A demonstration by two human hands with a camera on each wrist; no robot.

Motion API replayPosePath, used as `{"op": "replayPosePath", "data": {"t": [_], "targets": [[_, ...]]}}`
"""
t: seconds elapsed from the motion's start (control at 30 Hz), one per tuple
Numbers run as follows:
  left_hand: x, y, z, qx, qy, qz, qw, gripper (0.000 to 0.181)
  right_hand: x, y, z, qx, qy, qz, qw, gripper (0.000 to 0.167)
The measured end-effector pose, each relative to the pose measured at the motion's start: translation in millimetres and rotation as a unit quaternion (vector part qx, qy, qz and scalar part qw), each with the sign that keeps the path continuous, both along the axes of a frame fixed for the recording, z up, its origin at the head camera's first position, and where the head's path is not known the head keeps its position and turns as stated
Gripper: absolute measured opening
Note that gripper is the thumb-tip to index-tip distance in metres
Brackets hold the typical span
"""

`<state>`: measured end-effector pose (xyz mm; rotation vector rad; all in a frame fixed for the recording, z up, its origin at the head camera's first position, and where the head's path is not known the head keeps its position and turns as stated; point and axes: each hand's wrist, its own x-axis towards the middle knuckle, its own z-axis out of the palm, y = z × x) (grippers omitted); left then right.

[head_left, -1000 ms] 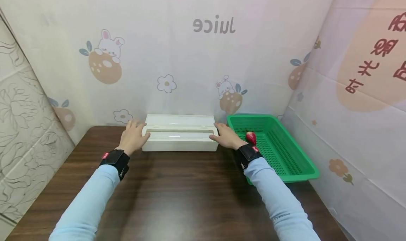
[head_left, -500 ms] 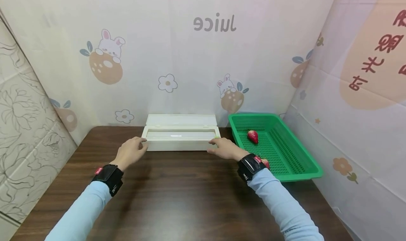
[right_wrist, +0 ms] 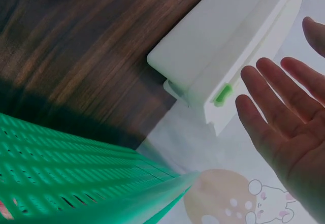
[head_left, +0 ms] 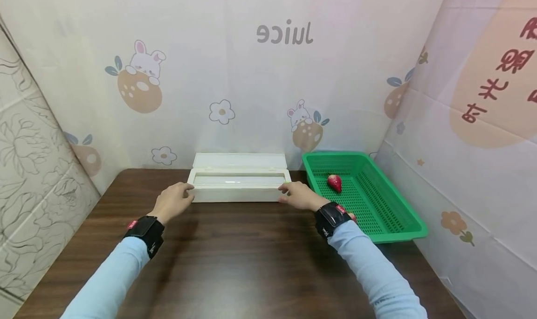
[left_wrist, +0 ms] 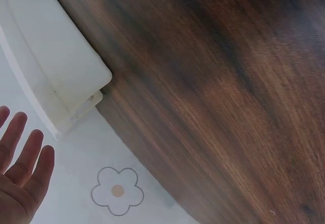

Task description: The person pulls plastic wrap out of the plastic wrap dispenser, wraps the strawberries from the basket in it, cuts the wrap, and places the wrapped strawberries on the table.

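A long white box (head_left: 241,195), which looks like a cling film dispenser, lies against the back wall with its lid (head_left: 240,160) tilted back. A small green slider (right_wrist: 223,95) shows near its right end in the right wrist view. My left hand (head_left: 173,201) is at the box's front left corner, fingers loosely extended. At the front right corner is my right hand (head_left: 303,196), its fingers relaxed and spread in the right wrist view. Neither hand grips anything; whether the fingertips touch the box I cannot tell.
A green plastic basket (head_left: 409,209) stands right of the box, close to my right wrist. It holds a strawberry (head_left: 334,183) and another red piece mostly hidden behind the wrist. The brown wooden table (head_left: 235,263) reaches to printed cloth walls (head_left: 235,67).
Both hands have drawn back from the box's sides and top to its front corners, uncovering more of it. The lid appears leaned back more. Over the last half second almost nothing moved.
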<state>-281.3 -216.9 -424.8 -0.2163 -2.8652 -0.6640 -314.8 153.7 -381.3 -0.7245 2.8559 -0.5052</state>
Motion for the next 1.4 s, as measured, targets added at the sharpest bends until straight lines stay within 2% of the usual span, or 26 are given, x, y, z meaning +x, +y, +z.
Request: {"op": "replayPosePath", "data": {"t": [0.2,0.37,0.6,0.9,1.0,1.13,1.2,1.4], "targets": [[-9.4,-1.5,3.0,0.012,-0.016,0.0,0.9998,0.033,-7.9,-1.5,7.2,0.004,0.019,0.005,0.9998,0.039],[-19.3,-2.4,4.0,0.014,-0.023,0.013,0.9995,0.033,-19.7,-0.4,12.1,0.018,0.03,0.009,0.9993,0.037],[-33.6,7.6,4.7,0.001,-0.021,0.006,0.9998,0.031,-36.3,3.3,13.2,0.059,0.053,-0.01,0.9968,0.035],[-45.9,16.4,-3.7,-0.022,-0.02,-0.003,0.9996,0.026,-50.2,-9.9,-4.2,0.093,0.091,0.014,0.9914,0.026],[-50.1,17.9,-5.7,-0.027,-0.02,0.002,0.9994,0.025,-56.0,-17.0,-17.4,0.104,0.106,0.002,0.989,0.024],[-53.3,18.3,-8.0,-0.039,-0.019,0.001,0.9991,0.023,-60.9,-19.8,-31.7,0.105,0.121,-0.011,0.987,0.011],[-55.3,16.6,-9.4,-0.044,-0.018,0.002,0.9989,0.022,-62.3,-19.5,-34.2,0.101,0.123,-0.013,0.9871,0.005],[-61.6,9.8,-9.5,-0.036,-0.035,0.015,0.9986,0.017,-66.4,-18.2,-34.8,0.072,0.122,-0.026,0.9896,0.012]]}}
